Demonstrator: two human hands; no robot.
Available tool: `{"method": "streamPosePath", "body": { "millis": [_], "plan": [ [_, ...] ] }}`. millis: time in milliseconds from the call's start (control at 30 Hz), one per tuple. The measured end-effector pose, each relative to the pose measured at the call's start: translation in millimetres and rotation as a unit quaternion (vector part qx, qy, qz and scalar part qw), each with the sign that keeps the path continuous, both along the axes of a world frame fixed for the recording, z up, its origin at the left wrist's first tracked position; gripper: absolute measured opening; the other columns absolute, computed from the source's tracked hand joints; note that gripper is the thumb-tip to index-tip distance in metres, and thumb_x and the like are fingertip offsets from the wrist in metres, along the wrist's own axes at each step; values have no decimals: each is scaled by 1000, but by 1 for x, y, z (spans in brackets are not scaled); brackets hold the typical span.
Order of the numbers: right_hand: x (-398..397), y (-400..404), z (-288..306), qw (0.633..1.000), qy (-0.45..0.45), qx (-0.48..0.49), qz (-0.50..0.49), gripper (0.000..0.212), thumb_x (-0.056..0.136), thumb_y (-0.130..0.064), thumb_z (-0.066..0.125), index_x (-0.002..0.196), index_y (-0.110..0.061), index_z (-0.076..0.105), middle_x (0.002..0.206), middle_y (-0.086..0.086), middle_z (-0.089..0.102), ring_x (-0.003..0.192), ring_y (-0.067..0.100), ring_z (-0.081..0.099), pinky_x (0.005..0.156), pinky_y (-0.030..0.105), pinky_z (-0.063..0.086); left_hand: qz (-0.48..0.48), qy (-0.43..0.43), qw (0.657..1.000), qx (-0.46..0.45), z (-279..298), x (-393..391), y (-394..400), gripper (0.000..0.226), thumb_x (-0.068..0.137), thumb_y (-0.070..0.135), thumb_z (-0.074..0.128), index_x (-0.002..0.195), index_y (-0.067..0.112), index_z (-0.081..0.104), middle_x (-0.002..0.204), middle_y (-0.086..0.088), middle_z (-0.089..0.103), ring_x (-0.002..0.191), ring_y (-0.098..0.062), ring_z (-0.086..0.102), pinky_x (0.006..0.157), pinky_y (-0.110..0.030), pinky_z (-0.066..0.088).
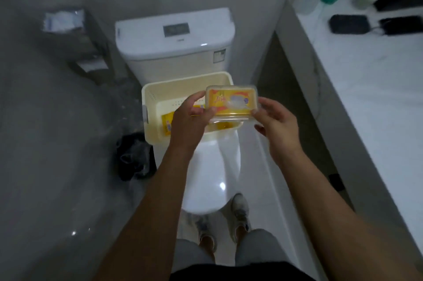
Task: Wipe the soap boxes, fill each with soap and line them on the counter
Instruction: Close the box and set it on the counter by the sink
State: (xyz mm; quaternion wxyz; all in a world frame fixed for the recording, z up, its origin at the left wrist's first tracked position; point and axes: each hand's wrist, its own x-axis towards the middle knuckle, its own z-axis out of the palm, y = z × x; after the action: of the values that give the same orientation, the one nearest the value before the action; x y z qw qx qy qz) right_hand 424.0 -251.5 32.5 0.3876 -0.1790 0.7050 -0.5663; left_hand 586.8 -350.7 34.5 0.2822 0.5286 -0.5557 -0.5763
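Soap box (231,103) up over the cream basket (151,120) on the toilet lid; my left hand (191,118) grips one end, my right hand (275,125) pinches the other.

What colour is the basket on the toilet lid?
Cream basket, seen in the head view.

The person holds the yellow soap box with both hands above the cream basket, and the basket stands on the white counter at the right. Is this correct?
Not quite. In the head view both hands, left hand and right hand, do hold the yellow soap box above the cream basket, but the basket stands on the closed toilet lid, not on the white counter.
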Motion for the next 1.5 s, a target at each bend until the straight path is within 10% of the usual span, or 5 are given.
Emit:
{"method": "streamPosePath", "body": {
  "millis": [167,533,1167,1500],
  "plan": [
    [-17,5,87,995,-3,-84,-61,23,90,-16,71,112,-23,72,103,5,76,100,27,71,73,31,52,-65,72,995,-30,78,-24,-11,43,93,16,64,135,24,60,95,-13,71,71,-15,71,79,-35,61],
    [-62,72,207,969,72,-159,-174,30,91,-22,71,121,-19,70,99,2,76,94,17,73,80,30,60,-153,173,970,-79,190,-109,14,37,86,26,72,122,18,69,101,-4,75,84,-19,74,73,-34,62],
    [-236,268,193,943,106,-145,-281,30,85,-15,77,114,-14,72,105,6,76,98,21,73,79,36,60,-237,185,951,-74,193,-321,186,15,88,20,72,100,29,74,99,7,75,90,-9,72,70,-20,58],
    [-297,347,166,901,99,-128,-403,26,86,-10,76,111,-13,73,107,8,76,103,22,71,79,37,59,-360,169,916,-43,172,-425,254,16,86,18,72,101,22,78,95,6,77,91,-14,73,84,-37,61]
  ]
}}
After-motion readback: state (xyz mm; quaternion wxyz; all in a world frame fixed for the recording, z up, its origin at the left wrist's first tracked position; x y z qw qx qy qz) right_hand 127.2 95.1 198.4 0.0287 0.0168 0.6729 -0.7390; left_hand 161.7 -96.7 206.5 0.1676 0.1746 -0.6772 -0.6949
